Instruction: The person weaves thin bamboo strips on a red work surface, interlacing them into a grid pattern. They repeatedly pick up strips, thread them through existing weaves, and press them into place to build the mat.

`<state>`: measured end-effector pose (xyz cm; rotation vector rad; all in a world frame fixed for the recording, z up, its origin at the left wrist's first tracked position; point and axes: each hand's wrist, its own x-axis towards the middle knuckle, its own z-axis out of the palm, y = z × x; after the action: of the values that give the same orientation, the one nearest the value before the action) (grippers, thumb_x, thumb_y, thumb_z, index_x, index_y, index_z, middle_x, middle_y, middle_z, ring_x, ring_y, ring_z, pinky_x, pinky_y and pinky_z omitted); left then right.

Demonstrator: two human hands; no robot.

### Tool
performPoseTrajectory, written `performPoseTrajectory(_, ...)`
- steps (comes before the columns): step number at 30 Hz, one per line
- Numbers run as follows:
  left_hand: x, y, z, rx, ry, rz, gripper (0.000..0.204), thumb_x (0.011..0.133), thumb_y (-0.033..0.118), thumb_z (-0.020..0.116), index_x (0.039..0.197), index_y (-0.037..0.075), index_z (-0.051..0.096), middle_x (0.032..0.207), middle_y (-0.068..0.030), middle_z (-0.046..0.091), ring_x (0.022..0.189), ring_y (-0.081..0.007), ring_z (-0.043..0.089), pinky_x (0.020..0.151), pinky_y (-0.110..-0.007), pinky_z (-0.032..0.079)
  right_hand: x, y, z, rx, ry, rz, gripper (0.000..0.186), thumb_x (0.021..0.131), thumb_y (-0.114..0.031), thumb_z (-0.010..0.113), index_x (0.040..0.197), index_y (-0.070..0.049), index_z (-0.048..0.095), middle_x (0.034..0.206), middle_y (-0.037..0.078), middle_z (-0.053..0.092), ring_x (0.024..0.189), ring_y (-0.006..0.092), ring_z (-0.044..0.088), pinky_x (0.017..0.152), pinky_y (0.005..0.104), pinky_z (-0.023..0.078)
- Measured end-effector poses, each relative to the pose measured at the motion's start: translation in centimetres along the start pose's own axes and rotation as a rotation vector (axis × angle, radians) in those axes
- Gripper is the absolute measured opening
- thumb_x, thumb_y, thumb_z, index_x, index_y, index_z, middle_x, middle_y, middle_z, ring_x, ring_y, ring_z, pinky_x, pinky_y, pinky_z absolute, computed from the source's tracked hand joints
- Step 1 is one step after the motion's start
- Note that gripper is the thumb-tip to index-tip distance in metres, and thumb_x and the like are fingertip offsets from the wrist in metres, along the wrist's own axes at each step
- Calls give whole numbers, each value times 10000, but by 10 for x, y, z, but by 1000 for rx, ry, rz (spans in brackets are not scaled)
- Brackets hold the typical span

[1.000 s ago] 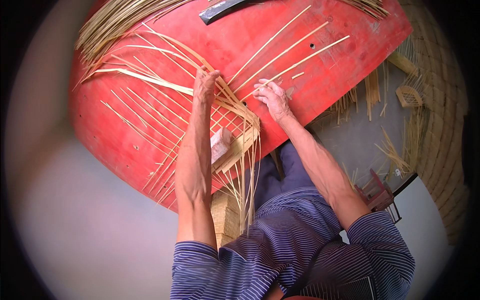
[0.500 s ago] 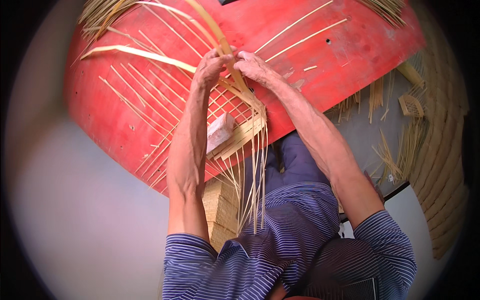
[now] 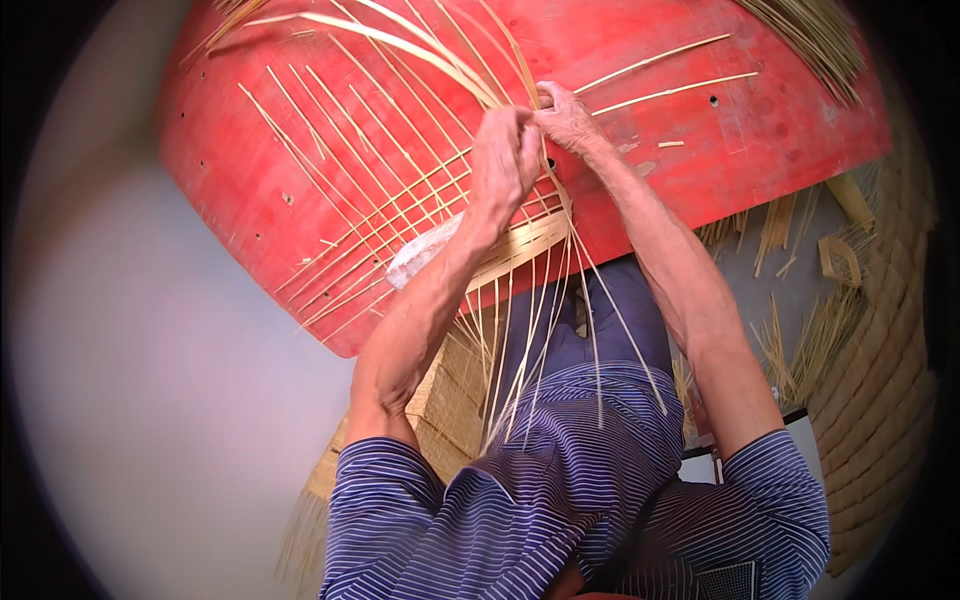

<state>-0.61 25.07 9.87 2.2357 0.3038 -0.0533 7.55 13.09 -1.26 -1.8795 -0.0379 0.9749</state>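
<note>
My left hand is closed around pale bamboo strips that arc away toward the far left. Right beside it, my right hand pinches a thin bamboo strip between thumb and fingers. The fingertips of both hands nearly touch. Below them lies an open lattice of woven bamboo splints, with a wider flat bamboo band along its near edge. A whitish block rests on the weave, partly hidden by my left forearm. Loose splint ends hang over the table edge toward my lap.
The red tabletop has a bundle of thin splints at its far right and another bundle at the far left. Two splints lie apart on the right. Woven bamboo pieces stand below the table, and more splints lie at the right.
The view has shifted, so the table sits farther right. The wide strips have swung left of the hands. The hanging splint ends have fanned out, and my left forearm covers more of the block.
</note>
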Motion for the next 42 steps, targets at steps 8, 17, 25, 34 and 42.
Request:
performPoseTrajectory(8,-18,-4,-10,-472,15,80,158,760,-104,541,801,13,639,970,-95,661,917,-225,649,796,-330,525,-27,-10,-10,-130,57,-98,488,834,-168,618,1301,-31,584,1256,160,660,1095,267,664,938,372,529)
performPoseTrajectory(17,-62,-63,82,-423,7,-586,396,859,52,642,1250,35,587,836,-88,691,766,-193,670,718,-333,544,-81,-19,0,-151,-121,-231,346,894,-82,648,1236,-41,630,1140,73,683,1016,171,657,900,325,525)
performPoseTrajectory(25,-73,-76,111,-512,254,-458,334,818,81,650,1149,42,669,900,-116,695,824,-201,675,778,-333,550,-80,15,10,-76,82,-162,188,927,-149,589,1027,-29,694,800,147,682,746,188,664,703,343,525)
performPoseTrajectory(34,-75,-81,118,-425,335,-412,296,782,59,674,1076,29,702,906,-132,679,857,-253,670,805,-359,541,-79,25,18,13,168,-170,200,955,-124,563,982,23,696,816,54,704,705,116,635,667,300,531)
performPoseTrajectory(42,-76,-79,121,-371,372,-409,275,768,65,693,1041,36,704,914,-144,672,899,-298,658,848,-386,527,-97,-1,22,249,120,125,419,1008,-251,434,1017,95,670,955,174,700,905,209,686,747,359,594)
